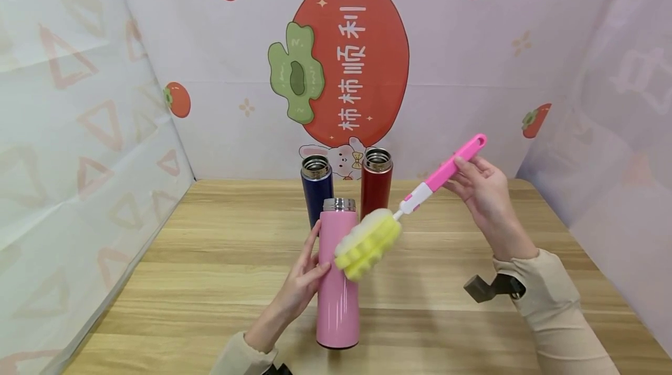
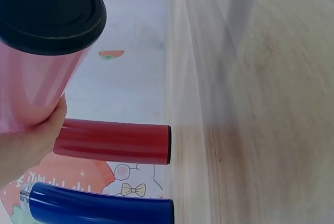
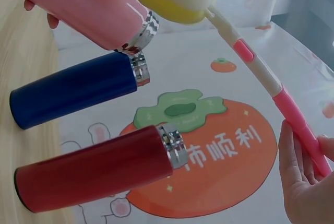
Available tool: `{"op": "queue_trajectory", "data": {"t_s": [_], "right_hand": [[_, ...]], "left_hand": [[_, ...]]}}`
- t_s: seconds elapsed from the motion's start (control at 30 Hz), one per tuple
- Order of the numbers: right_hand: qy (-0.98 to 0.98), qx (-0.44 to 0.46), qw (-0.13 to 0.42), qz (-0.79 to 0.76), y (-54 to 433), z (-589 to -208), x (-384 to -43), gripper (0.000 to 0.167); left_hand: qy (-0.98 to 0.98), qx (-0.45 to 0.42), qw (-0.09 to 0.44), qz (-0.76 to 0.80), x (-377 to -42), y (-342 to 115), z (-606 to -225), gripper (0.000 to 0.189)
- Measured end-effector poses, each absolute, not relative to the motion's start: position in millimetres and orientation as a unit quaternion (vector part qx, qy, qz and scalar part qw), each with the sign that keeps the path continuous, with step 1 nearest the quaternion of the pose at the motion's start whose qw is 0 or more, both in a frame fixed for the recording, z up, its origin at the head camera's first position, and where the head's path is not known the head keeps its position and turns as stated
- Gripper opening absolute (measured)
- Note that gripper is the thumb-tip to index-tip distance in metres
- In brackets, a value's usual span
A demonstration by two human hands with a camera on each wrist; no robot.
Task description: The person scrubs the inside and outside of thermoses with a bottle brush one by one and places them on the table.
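Pink bottle [image 1: 338,299] up off the worktop [image 1: 446,328], near centre, steel neck [image 1: 339,204] on top, and we've got our left grip [image 1: 301,283] wrapped round its side! Over on the right, our right grip [image 1: 485,188] pinches the brush [image 1: 418,197] by its pink handle [image 1: 446,172], the yellow-and-white sponge head [image 1: 370,244] slanting across the bottle; whether they touch, we can't tell. Farther back, we see the blue bottle [image 1: 317,191] standing left, the red bottle [image 1: 375,194] right.
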State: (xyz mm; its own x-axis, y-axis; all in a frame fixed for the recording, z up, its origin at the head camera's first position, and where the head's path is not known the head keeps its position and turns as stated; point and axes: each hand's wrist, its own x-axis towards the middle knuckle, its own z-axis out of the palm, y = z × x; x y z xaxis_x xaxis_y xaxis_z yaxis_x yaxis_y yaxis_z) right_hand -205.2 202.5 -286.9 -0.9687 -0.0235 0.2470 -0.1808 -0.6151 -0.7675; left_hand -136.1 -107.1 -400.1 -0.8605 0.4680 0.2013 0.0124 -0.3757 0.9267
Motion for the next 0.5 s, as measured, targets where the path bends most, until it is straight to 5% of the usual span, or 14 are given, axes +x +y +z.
{"op": "queue_trajectory", "data": {"t_s": [0.5], "right_hand": [[-0.412,0.099,0.139,0.895,201.4,-277.7,-207.1,0.021]], "left_hand": [[0.501,0.242,0.166,0.814,-133.8,-103.4,-403.3,0.066]]}}
